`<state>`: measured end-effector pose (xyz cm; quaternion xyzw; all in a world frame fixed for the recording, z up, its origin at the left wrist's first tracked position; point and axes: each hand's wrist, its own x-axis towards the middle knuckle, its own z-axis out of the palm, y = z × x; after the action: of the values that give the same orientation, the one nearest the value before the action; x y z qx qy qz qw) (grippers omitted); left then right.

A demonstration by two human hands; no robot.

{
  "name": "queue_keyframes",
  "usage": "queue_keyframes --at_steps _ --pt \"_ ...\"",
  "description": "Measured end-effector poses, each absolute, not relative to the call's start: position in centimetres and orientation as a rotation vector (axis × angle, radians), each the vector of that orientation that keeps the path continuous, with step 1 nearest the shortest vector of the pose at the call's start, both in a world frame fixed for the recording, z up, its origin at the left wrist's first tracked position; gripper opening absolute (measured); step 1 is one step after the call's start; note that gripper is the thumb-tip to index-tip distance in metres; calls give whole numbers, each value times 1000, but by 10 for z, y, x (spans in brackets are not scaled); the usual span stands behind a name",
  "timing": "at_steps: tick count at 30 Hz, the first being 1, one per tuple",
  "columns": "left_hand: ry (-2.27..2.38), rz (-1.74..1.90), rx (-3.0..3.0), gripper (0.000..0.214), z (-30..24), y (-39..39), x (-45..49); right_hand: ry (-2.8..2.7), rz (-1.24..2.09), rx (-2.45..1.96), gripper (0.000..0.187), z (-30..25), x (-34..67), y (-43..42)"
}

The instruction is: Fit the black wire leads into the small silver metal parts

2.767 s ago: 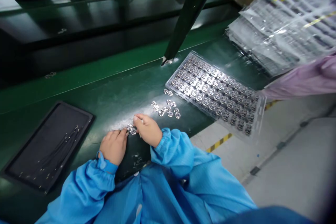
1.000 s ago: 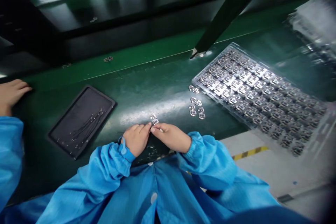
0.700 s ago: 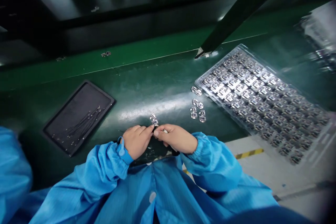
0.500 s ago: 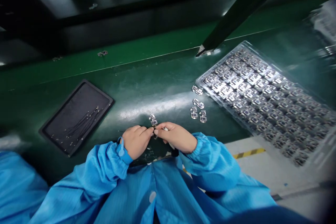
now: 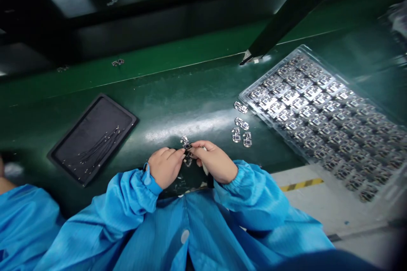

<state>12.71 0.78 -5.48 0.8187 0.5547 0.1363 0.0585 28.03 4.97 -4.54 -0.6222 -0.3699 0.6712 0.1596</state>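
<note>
In front of my body, both hands meet over a small circuit board (image 5: 185,142) on the green bench. My left hand (image 5: 165,167) has its thumb and fingers closed at the board's left edge. From the other side my right hand (image 5: 218,163) pinches close to the board, with a pale stick-like tool (image 5: 205,168) held in its curled fingers. A second circuit board (image 5: 188,161) shows just below the fingertips, partly covered by them. Whether a thin cable lies between the fingertips is too small to tell.
On the left is a black tray (image 5: 63,142) with several thin black cables (image 5: 103,144). Several loose boards (image 5: 241,123) lie beside a clear plastic tray (image 5: 270,125) filled with boards. A dark post (image 5: 280,21) stands behind. Another person's blue sleeve (image 5: 28,220) is at far left.
My right fingertips have lifted slightly and shifted up along the board. More of the lower board now shows. At far left, part of the other person's arm has come into view.
</note>
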Motion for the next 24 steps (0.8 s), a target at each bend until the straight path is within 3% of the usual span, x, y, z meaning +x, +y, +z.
queue_keyframes --at_steps 8,13,24 --pt "1950 491 2514 16 -68 16 133 -1003 1376 -1719 36 -50 270 58" --pt "1948 374 2539 16 -71 17 134 -1229 900 -1501 29 -67 264 53" --pt "1924 344 2497 15 -72 17 133 -1428 766 -1365 24 -89 262 50"
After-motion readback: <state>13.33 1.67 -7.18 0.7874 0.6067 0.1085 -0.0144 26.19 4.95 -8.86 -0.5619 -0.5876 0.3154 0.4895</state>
